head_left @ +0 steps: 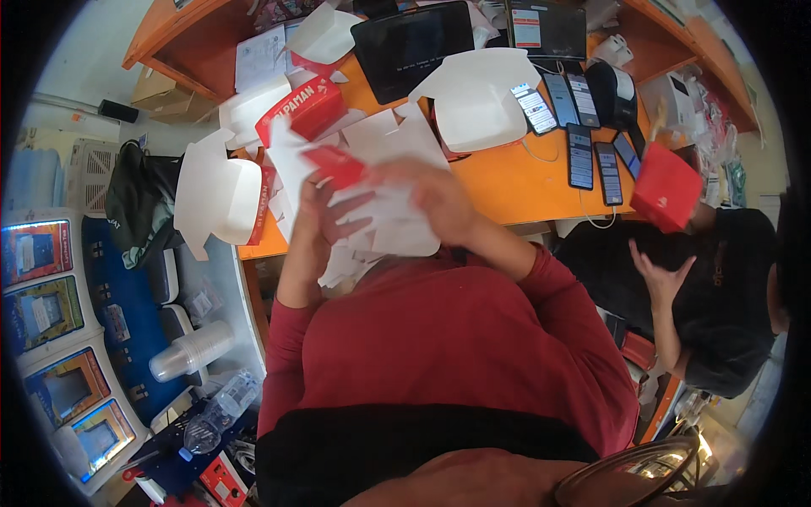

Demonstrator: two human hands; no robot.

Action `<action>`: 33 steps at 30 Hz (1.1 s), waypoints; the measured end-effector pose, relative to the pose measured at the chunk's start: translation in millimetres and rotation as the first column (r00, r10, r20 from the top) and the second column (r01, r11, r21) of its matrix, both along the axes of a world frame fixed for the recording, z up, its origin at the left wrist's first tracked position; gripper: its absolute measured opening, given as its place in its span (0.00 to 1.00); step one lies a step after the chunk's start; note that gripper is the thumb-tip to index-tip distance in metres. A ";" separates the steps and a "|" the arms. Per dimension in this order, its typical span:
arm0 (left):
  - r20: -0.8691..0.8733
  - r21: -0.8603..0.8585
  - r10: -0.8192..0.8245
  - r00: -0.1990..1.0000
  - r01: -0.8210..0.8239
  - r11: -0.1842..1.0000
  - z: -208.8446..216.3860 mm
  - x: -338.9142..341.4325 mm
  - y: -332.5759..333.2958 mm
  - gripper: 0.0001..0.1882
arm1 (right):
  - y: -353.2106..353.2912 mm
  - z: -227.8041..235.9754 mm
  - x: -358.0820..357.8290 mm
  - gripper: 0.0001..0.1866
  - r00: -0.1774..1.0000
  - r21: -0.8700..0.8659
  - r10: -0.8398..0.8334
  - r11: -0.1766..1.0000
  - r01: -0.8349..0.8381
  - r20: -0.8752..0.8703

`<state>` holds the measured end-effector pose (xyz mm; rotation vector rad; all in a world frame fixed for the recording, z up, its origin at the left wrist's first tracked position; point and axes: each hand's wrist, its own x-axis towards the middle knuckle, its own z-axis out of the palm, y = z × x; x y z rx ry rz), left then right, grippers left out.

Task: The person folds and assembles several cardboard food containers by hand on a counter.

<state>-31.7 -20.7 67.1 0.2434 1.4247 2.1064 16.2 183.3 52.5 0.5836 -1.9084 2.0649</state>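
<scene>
Head view: two bare hands over orange table [507, 190], one red-and-white carton [342, 166] between them, motion-blurred. Left hand [328, 211]: fingers spread, at carton's left. Right hand [435, 201]: near carton's right side, blurred; cannot tell whether pinching. Six phones [580, 156] clustered at table's right, one black screen [414, 51] beyond hands. One open white box [480, 118] just left of phones, another open box [215, 186] at table's left edge. One co-worker [718, 270] at right, beside one red box [666, 190]. Lower left: one stack of clear cups [193, 351], one plastic bottle [221, 414].
</scene>
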 end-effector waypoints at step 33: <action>-0.217 -0.503 -0.160 0.963 0.030 0.864 -36.2 49.2 15.7 0.13 | 36.1 -44.2 18.1 0.18 0.882 0.271 -0.449 0.875 0.401 0.145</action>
